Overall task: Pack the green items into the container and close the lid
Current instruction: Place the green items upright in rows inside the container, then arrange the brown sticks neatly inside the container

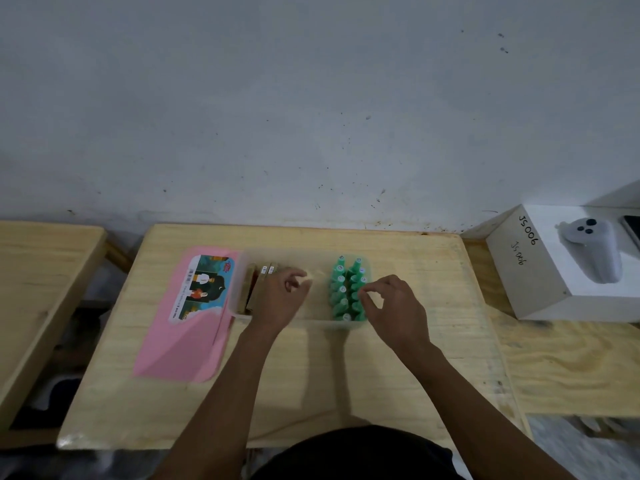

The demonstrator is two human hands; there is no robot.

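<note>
The green bottles (347,291) stand upright in two rows at the right end of the clear container (304,322) on the table (398,368). The right hand (394,310) hovers just beside them, fingers curled and pinched, seemingly empty. The left hand (282,296) sits over the middle, loosely curled next to brown boxes (258,285); whether it holds anything I cannot tell. The bottles look small, light, stiff and easily toppled, best taken by the caps. The pink lid (187,327), likely flexible, lies flat to the left, best gripped by its edges.

Roughly twelve green bottles (347,292), one container (304,323), one pink lid (183,341).
</note>
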